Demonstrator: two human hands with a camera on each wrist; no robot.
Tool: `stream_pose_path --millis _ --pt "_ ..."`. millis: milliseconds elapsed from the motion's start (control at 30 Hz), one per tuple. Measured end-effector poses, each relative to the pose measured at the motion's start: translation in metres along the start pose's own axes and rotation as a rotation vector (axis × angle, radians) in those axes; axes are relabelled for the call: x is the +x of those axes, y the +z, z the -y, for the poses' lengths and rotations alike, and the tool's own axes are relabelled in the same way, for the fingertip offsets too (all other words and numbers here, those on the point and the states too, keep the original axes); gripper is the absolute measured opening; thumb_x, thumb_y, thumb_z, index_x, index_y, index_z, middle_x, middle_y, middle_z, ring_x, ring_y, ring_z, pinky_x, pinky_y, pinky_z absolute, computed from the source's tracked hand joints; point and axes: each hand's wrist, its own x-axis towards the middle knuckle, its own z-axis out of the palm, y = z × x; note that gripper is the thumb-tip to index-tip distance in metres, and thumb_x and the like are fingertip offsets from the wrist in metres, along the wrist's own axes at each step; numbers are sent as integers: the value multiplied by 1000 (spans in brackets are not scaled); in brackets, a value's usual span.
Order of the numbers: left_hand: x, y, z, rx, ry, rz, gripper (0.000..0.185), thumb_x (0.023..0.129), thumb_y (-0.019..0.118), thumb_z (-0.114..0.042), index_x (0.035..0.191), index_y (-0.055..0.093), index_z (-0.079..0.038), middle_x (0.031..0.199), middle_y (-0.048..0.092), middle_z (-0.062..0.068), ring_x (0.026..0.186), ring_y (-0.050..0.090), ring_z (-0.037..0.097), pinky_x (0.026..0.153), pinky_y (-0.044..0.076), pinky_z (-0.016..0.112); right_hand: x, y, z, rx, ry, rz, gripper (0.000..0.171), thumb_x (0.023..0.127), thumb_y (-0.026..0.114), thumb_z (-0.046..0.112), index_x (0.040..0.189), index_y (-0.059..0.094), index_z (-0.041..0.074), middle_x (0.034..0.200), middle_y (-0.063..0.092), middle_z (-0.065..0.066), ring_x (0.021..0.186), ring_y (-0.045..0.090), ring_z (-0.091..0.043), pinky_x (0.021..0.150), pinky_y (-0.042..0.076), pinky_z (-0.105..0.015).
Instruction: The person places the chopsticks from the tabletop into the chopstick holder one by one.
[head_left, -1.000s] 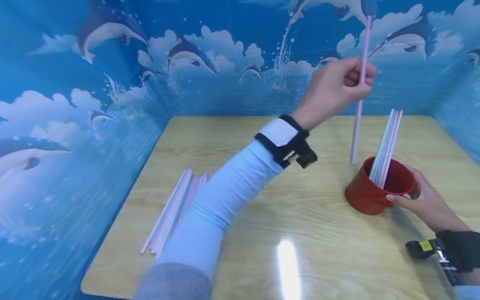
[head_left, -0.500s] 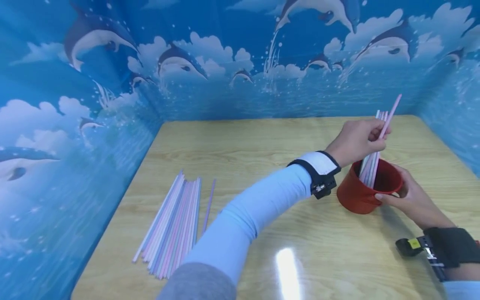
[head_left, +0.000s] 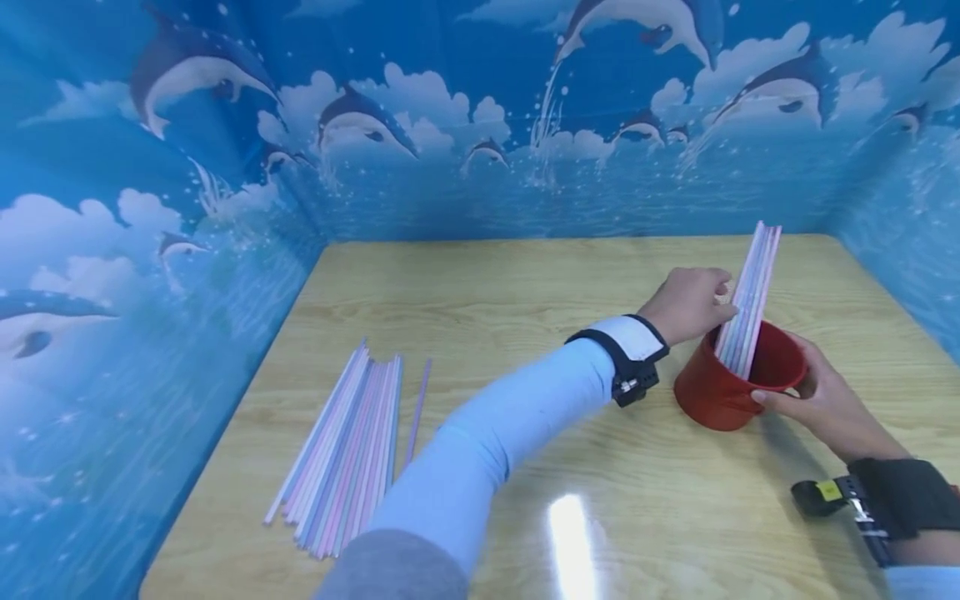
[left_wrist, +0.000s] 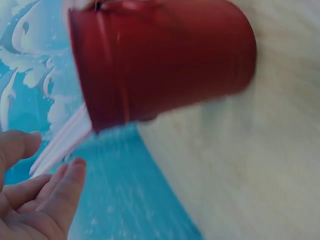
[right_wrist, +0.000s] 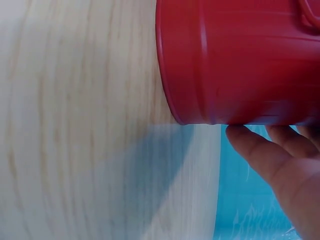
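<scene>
A red bucket (head_left: pixel 720 392) stands at the right of the table with several pastel straws (head_left: pixel 752 292) leaning upright in it. My right hand (head_left: pixel 832 396) holds the bucket from the right, thumb near the rim; in the right wrist view the fingertips (right_wrist: pixel 240 135) touch its wall. Just left of the straws, my left hand (head_left: pixel 690 304) is over the bucket's far left rim. The left wrist view has that hand's thumb and fingers (left_wrist: pixel 70 187) apart with nothing between them, the straws visible beyond.
A fanned pile of several straws (head_left: pixel 348 450) lies on the left of the wooden table (head_left: pixel 480 292). One purple straw (head_left: pixel 418 408) lies apart from it, partly behind the left sleeve. A dolphin-print curtain (head_left: pixel 450 183) borders the table's back and sides.
The left hand brought a pink straw from above the table to the bucket, put it in among the others and let go. It has drawn slightly left; the right hand keeps holding the bucket.
</scene>
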Motion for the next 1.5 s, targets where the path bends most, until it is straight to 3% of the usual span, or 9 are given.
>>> stream_pose_path --millis 133,233,433,533,633,800,1067,1233,1500 --pt "-16 -26 28 56 -8 -16 50 82 52 -29 127 35 -17 116 52 -7 100 51 0 79 40 10 5 3 1 -22 13 -3 73 78 56 7 134 11 23 123 31 9 99 33 6 68 34 -2" --pt "-40 -48 63 172 -56 -25 39 81 54 -25 116 45 -12 105 56 -1 89 54 6 73 42 15 8 6 1 -26 18 -7 74 78 57 7 134 10 24 123 30 8 99 33 5 68 33 -1" --pt "-105 -76 147 439 -390 87 10 78 56 -18 75 54 -8 63 47 0 53 44 11 47 40 21 9 6 -21 -87 70 -34 77 79 58 15 134 5 29 136 22 6 105 28 7 68 29 1" --pt "-135 -77 182 471 -550 118 12 76 59 -19 79 59 -8 71 57 2 58 52 12 50 45 24 10 3 -46 -116 75 -55 79 78 59 18 134 4 30 138 19 6 108 28 9 67 30 2" --pt "-158 -70 209 449 -632 138 19 75 61 -25 80 60 -7 77 61 5 60 56 14 52 46 25 11 0 -66 -107 45 -77 80 76 61 15 134 6 29 138 21 5 108 30 8 64 31 2" --pt "-178 -51 234 359 -682 173 24 74 60 -32 75 57 -9 70 58 3 57 54 15 47 43 24 11 1 -70 -91 1 -96 82 74 62 8 134 9 26 136 23 8 109 28 11 70 28 3" --pt "-183 -43 238 336 -661 146 21 66 66 -24 67 54 -7 69 56 5 57 52 17 46 41 25 10 9 -39 -65 -9 -84 80 76 59 3 134 8 24 131 27 10 103 30 16 70 30 4" --pt "-175 -42 238 85 -669 130 21 64 68 -23 65 56 -7 62 60 4 54 57 16 47 45 23 9 9 -41 -68 13 -72 80 77 59 6 134 7 25 135 24 8 108 29 13 70 31 3" --pt "-152 -66 231 -638 -657 8 13 73 56 -10 78 62 2 72 65 12 64 64 21 67 50 30 10 8 -42 -119 86 -74 79 78 59 18 134 4 30 138 19 8 110 27 12 68 31 3"
